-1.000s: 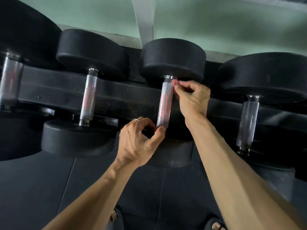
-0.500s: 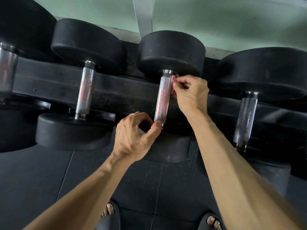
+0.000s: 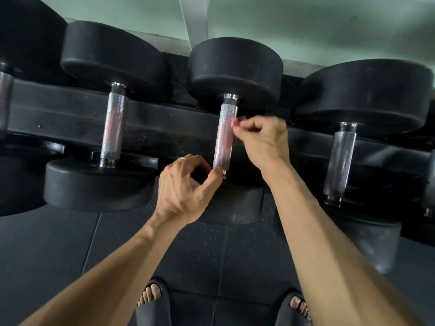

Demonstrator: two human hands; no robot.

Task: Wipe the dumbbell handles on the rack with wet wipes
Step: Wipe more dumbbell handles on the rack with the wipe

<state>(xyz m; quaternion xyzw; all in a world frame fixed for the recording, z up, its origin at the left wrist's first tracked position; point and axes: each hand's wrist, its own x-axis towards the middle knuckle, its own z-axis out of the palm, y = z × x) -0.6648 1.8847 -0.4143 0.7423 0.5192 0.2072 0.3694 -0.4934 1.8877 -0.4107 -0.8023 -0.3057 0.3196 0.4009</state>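
Left hand (image 3: 186, 191) curled at the near end of the knurled dumbbell handle (image 3: 224, 135), thumb tip touching the steel; whether it grips anything, cannot tell. Right hand (image 3: 261, 140) pinching thumb and fingertips against the handle's right side, no wipe discernible. Dumbbell lying mid-rack (image 3: 164, 128), between 2 neighbouring dumbbells.

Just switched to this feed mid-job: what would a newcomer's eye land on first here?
First, the two hands at the knurled steel handle of the middle dumbbell: the right hand pinches beside its upper half, the left hand pinches at its lower end. No wipe is clearly visible. Next, the big black dumbbell heads lined along the dark rack, and sandalled feet at the bottom.
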